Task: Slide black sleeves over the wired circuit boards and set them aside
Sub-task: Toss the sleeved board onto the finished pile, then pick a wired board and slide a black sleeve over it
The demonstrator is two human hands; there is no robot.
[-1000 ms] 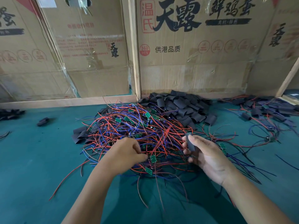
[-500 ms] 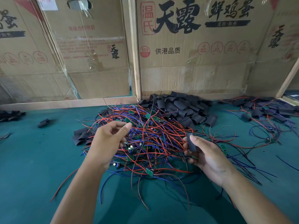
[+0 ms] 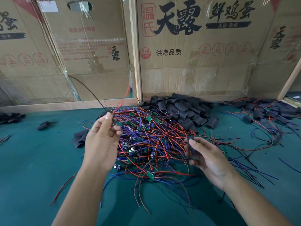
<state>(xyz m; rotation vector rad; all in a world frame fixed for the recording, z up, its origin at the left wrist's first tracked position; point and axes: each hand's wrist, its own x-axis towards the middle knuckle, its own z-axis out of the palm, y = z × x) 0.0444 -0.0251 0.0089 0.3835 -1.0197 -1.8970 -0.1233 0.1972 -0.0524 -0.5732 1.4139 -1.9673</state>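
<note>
- Fingers of the left hand (image 3: 101, 141), left of centre in the frame, pinch a few thin wires (image 3: 119, 103), red and dark, that rise from the fingertips toward the upper left; the hand is raised above the counter (image 3: 32, 168).
- Whether a board hangs on those wires cannot be told; a small green circuit board (image 3: 119, 124) shows just beside the fingertips, but the hand hides any link to it.
- Right hand (image 3: 206, 159), right of centre, is clamped on one black sleeve (image 3: 191, 145), thumb on top and fingers beneath, the sleeve standing roughly upright with one end free.
- Between and behind the two hands lies the tangle of wired boards (image 3: 151, 139), red and blue leads with green boards scattered through it.
- Behind that, at upper centre, sits the heap of empty sleeves (image 3: 182, 108); at the far right a spread of finished pieces (image 3: 263, 115) looks like the set-aside place.
- Judged step: freeing one board from the tangle so it can be threaded.
- To do it well, I would lift slowly so neighbouring leads fall away, gather that board's wires into one bundle, and keep the sleeve's mouth squeezed open and turned toward the left hand.
- Feeding wire ends first, then the board along its long edge, should stop corners from catching.
</note>
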